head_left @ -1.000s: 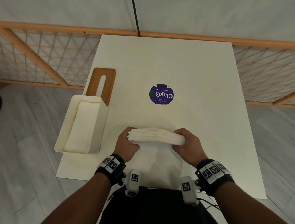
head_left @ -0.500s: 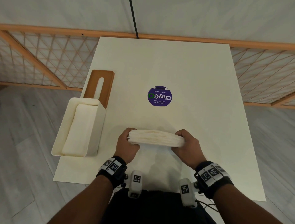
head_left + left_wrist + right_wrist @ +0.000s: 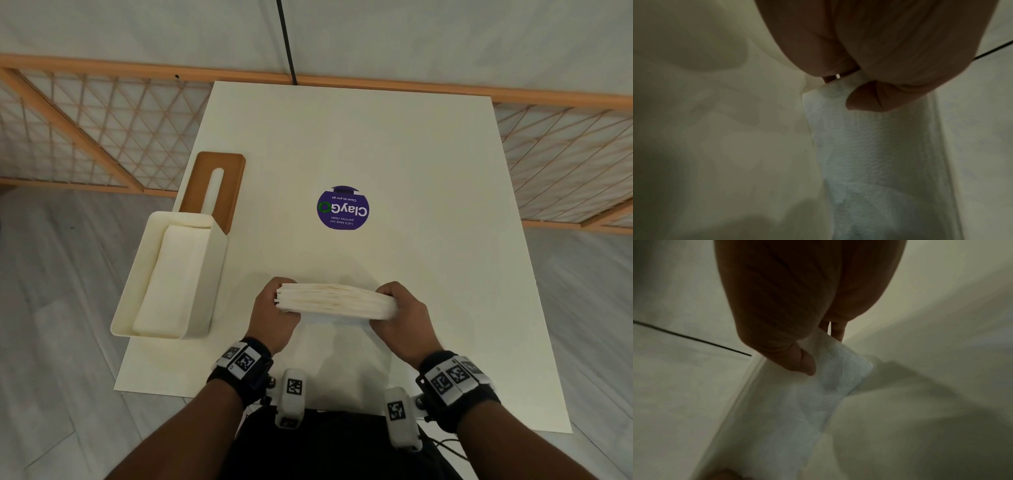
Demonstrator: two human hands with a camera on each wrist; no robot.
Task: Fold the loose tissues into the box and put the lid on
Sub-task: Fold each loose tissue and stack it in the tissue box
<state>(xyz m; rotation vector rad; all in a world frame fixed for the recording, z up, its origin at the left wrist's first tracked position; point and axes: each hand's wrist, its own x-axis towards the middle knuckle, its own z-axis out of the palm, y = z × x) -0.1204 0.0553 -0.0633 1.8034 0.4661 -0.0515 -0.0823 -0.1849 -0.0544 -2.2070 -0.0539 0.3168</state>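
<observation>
Head view, with both wrist views. A thick stack of folded white paper tissues (image 3: 334, 301) is held just above the near middle of the white rectangular counter (image 3: 428, 164), lying crosswise in front of the person. The left hand (image 3: 274, 315) grips the stack's left end and the right hand (image 3: 402, 317) grips its right end, fingers curled over the far side. In the left wrist view the thumb (image 3: 865, 97) presses on the embossed tissue surface (image 3: 875, 146); the right wrist view shows the right thumb (image 3: 803, 363) pinching the tissue end (image 3: 838, 363) against the fingers. At the counter's left edge stands an open cream rectangular tissue box (image 3: 205, 284), its near corner overhanging the edge, with a layer of white tissues (image 3: 171, 274) lying inside. Just beyond the box, touching its far end, lies a brown wooden lid with a long slot (image 3: 233, 185), flat on the counter. A round purple sticker (image 3: 342, 208) marks the counter's centre, well apart from the stack.
</observation>
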